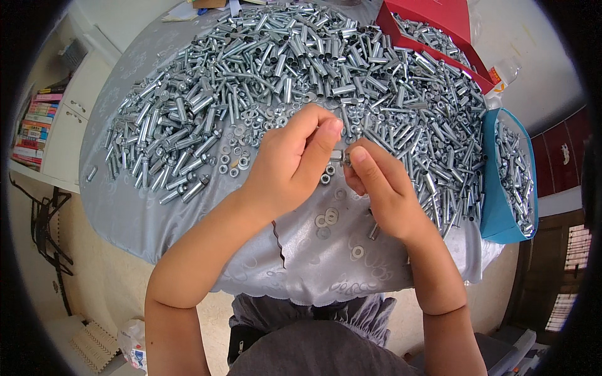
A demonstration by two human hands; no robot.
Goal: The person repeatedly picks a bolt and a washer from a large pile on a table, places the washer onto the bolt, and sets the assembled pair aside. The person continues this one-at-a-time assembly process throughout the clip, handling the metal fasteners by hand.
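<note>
Between my two hands is a shiny metal sleeve anchor (337, 155), lying roughly level over the near middle of the table. My left hand (290, 160) is closed around its left end and hides most of it. At the right end, the thumb and fingers of my right hand (384, 187) pinch it where a nut or washer seems to sit; the fingers partly cover that spot. Just below the anchor lie a few loose nuts (325, 178). Nearer to me are flat washers (327, 217) and a single washer (357, 252) on the cloth.
A big heap of metal sleeves and bolts (301, 56) covers the far table. Anchors with nuts (194, 188) lie at the left. A red box (433, 50) and a teal box (495, 188), both holding metal parts, stand at the right. Silvery cloth (238, 263) covers the round table.
</note>
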